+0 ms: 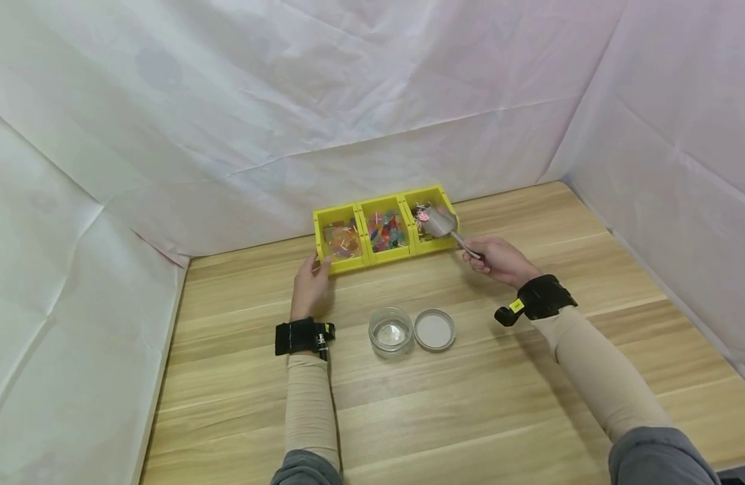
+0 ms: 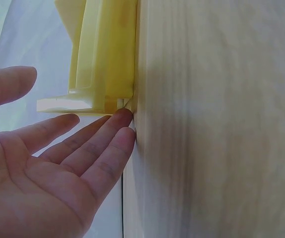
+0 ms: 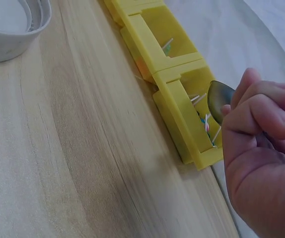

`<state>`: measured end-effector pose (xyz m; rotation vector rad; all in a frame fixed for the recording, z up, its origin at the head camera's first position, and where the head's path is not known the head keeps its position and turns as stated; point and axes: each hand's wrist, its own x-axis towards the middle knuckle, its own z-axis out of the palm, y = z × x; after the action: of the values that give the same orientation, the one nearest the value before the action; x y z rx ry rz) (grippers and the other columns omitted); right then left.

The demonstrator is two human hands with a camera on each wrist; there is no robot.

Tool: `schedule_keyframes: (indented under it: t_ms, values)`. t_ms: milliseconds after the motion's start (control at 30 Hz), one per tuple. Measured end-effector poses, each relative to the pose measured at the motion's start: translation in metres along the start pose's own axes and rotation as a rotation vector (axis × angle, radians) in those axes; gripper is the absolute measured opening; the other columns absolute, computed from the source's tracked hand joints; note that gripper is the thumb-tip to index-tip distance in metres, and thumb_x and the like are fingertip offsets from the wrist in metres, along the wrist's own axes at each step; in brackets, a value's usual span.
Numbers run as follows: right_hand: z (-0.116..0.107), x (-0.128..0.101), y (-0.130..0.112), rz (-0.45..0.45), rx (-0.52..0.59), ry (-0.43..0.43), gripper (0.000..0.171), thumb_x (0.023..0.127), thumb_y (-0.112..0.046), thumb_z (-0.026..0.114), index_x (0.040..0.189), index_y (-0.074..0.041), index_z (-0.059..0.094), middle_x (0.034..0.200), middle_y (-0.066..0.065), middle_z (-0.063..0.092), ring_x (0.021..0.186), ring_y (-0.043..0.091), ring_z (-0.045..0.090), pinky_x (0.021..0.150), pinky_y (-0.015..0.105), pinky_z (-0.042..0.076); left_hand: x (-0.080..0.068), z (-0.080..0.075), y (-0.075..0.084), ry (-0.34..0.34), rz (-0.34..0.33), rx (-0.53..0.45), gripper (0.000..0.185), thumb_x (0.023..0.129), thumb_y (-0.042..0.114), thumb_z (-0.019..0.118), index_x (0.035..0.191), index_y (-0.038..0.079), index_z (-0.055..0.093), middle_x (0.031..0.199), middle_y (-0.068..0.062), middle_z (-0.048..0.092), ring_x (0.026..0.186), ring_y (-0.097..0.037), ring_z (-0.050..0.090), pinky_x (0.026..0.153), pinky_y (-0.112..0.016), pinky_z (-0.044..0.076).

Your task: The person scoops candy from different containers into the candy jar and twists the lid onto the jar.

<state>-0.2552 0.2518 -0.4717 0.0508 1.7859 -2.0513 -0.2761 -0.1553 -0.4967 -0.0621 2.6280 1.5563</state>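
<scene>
My right hand point(image 1: 496, 259) grips the handle of a metal scoop point(image 1: 439, 222), its bowl over the right compartment of a yellow three-part bin point(image 1: 389, 259). Small pinkish bits show at the bowl's front edge. In the right wrist view, curled fingers point(image 3: 261, 109) cover most of the scoop. That compartment holds thin white sticks and small coloured pieces; the middle one has colourful bits, the left one orange-toned pieces. My left hand point(image 1: 310, 286) is at the bin's left front corner. Its fingers point(image 2: 103, 158) are extended in the left wrist view, tips right at the yellow end wall.
A clear, open glass jar point(image 1: 391, 333) stands on the wooden table point(image 1: 445, 417) in front of the bin. Beside it on the right lies a round lid point(image 1: 434, 330) with a white inside. White cloth point(image 1: 360, 81) hangs behind the table and along both sides.
</scene>
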Motion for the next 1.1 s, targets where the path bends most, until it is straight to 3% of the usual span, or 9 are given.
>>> schedule_keyframes:
  t_ms: [300, 533, 800, 1100]
  values:
    - [0.001, -0.001, 0.002, -0.022, 0.001, -0.016, 0.046, 0.109, -0.016, 0.035, 0.138, 0.019, 0.034, 0.079, -0.001, 0.056, 0.054, 0.002, 0.039, 0.046, 0.014, 0.031, 0.000, 0.000, -0.001, 0.000, -0.009, -0.006, 0.062, 0.104, 0.044, 0.045, 0.156, 0.014, 0.030, 0.149, -0.021, 0.045, 0.136, -0.037, 0.046, 0.110, -0.051, 0.041]
    - [0.000, -0.003, 0.005, -0.023, 0.008, -0.028, 0.035, 0.108, -0.016, 0.037, 0.128, 0.010, 0.048, 0.078, -0.001, 0.055, 0.055, 0.001, 0.040, 0.045, 0.014, 0.031, 0.000, 0.000, -0.002, 0.002, -0.009, -0.009, 0.062, 0.104, 0.043, 0.045, 0.156, 0.014, 0.030, 0.149, -0.020, 0.046, 0.135, -0.036, 0.047, 0.109, -0.049, 0.043]
    - [0.003, -0.003, 0.010, 0.009, 0.004, -0.035, 0.045, 0.109, -0.018, 0.035, 0.137, 0.017, 0.034, 0.078, -0.001, 0.053, 0.054, 0.002, 0.038, 0.046, 0.014, 0.031, -0.001, 0.000, -0.002, 0.008, 0.006, 0.001, 0.061, 0.104, 0.044, 0.045, 0.156, 0.015, 0.031, 0.149, -0.020, 0.045, 0.134, -0.036, 0.048, 0.108, -0.049, 0.043]
    - [0.002, -0.003, 0.017, 0.012, -0.020, -0.014, 0.050, 0.109, -0.022, 0.038, 0.141, 0.017, 0.035, 0.083, 0.001, 0.055, 0.055, 0.001, 0.040, 0.045, 0.014, 0.031, -0.002, 0.001, -0.003, -0.012, -0.009, -0.025, 0.060, 0.105, 0.043, 0.044, 0.156, 0.016, 0.029, 0.150, -0.020, 0.045, 0.136, -0.035, 0.047, 0.108, -0.049, 0.044]
